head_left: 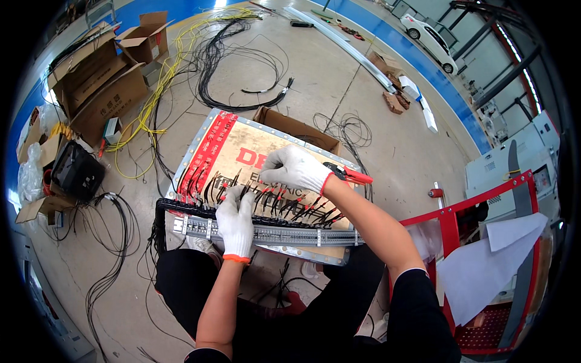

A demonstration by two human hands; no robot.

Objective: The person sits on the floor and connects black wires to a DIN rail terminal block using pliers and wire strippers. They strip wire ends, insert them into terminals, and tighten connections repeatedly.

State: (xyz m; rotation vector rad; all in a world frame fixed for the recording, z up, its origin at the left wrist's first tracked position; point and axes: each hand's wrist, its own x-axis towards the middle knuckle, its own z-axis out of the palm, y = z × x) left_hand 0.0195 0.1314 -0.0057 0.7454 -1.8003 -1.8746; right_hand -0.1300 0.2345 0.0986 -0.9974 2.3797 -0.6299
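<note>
My left hand, in a white knit glove with an orange cuff, is closed among the short black wires, its fingertips pinched on one black wire. Farther right and higher, my right hand, also gloved, is curled with its fingertips together over the board; whatever they hold is too small to make out. The wires rise in a row from a black wire bundle, several with red ends. Along the near edge runs a grey terminal strip. Beneath lies a tan carton board with red print. Red-handled pliers rest by my right wrist.
Coiled black cables and yellow cables lie on the floor ahead. Open cardboard boxes and a black case stand left. On the right is a red-framed rack with white sheets.
</note>
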